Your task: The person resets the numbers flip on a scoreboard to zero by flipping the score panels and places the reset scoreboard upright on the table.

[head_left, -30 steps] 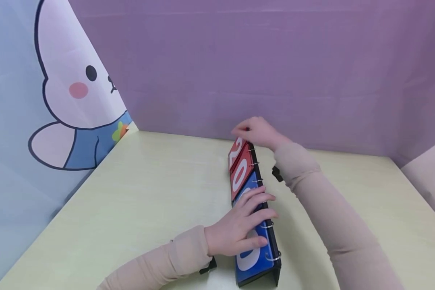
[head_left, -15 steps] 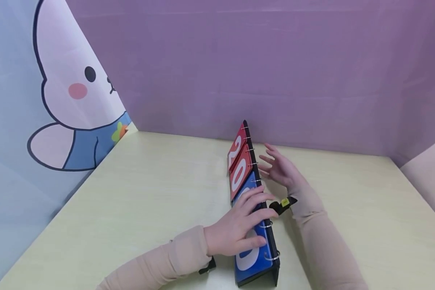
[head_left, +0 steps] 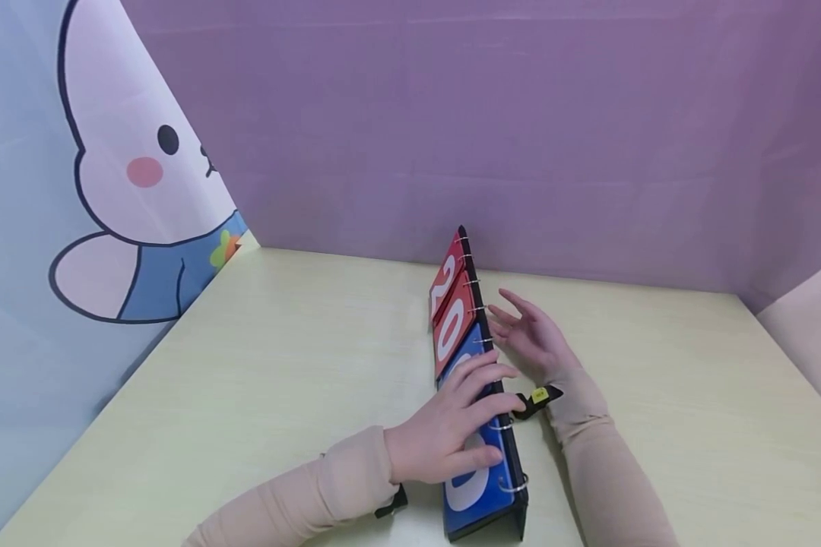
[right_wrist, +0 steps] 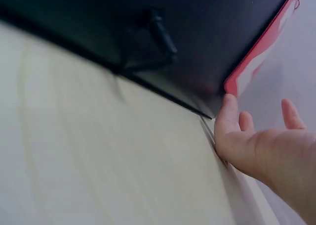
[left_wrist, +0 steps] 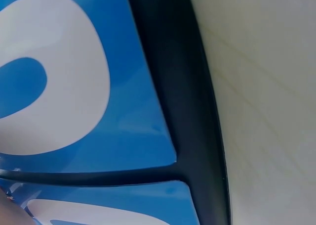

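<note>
A flip scoreboard point(head_left: 484, 331) stands tent-like on the table, its ringed top edge running away from me. Its red cards point(head_left: 454, 331) at the far end show a 2 and a 0. On the nearer blue cards point(head_left: 477, 486) a white 0 is visible; the other digit is partly covered. Spread across the blue cards lies my left hand point(head_left: 451, 425), fingertips reaching over the top edge. My right hand point(head_left: 530, 338) is behind the board, fingers loosely extended, holding nothing. The right wrist view shows the black back panel point(right_wrist: 197, 42) beside its fingers; contact there is unclear.
A pale yellow table point(head_left: 301, 357) lies under the scoreboard. Behind it rises a purple backdrop point(head_left: 506, 137), and at the left hangs a light blue sheet with a cartoon rabbit point(head_left: 144, 197). A black bracket point(right_wrist: 163, 42) sticks out from the board's back.
My right hand has left the scoreboard's far top corner and come down behind the board, then slightly nearer. The left hand stays put, and the shown digits look the same.
</note>
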Motion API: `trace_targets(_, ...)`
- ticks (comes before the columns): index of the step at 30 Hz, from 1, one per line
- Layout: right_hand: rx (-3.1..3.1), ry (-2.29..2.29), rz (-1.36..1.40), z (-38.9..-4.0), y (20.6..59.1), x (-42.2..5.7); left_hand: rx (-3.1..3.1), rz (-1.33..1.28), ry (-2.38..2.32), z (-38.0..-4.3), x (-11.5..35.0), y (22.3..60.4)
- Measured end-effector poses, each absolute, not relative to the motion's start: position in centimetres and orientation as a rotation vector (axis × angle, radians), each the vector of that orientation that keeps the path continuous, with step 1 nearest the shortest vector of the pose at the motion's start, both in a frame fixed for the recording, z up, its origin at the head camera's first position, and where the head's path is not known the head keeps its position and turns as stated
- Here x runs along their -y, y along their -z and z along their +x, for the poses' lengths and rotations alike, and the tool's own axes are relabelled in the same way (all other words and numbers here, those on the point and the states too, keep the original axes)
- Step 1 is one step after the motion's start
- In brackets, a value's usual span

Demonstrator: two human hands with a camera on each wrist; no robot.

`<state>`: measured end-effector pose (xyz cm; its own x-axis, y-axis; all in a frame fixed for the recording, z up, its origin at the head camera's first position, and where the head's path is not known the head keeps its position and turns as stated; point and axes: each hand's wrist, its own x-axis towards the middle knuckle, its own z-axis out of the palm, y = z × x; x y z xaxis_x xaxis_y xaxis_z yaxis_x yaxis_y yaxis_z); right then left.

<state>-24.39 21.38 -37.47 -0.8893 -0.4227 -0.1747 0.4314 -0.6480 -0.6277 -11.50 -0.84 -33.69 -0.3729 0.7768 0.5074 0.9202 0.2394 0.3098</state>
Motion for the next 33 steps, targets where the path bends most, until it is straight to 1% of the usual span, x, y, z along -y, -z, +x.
trace_targets(6, -0.572, 2.611, 0.268, -24.5, 37.4, -22.0, 2.253, -1.586, 0.845, -11.5, 0.8, 33.5)
trace_targets(8, -0.482, 2.663, 0.285, -24.5, 37.4, -22.5, 2.247, -1.588, 0.844, -11.5, 0.8, 33.5)
trace_targets(10, -0.514, 2.701, 0.236, -24.4, 37.3, -22.8, 2.246, -1.59, 0.833, -11.5, 0.8, 33.4)
trace_targets(13, -0.766, 2.704, 0.113, -24.3, 36.9, -22.9, 2.244, -1.594, 0.829, -11.5, 0.8, 33.4)
trace_targets(15, -1.0, 2.663, 0.087, -24.3, 36.5, -22.7, 2.245, -1.596, 0.828, -11.5, 0.9, 33.3)
trace_targets(17, -1.272, 2.59, 0.126, -24.2, 36.1, -22.3, 2.246, -1.596, 0.829, -11.5, 0.9, 33.3)
trace_targets(23, -2.041, 2.266, 0.366, -24.2, 35.3, -21.0, 2.275, -1.605, 0.868, -11.4, 1.0, 33.3)
trace_targets(28, -2.28, 2.126, 0.455, -24.3, 35.1, -20.6, 2.286, -1.607, 0.896, -11.4, 1.0, 33.3)
trace_targets(33, -2.385, 2.059, 0.42, -24.2, 34.9, -20.5, 2.282, -1.6, 0.901, -11.3, 1.0, 33.3)
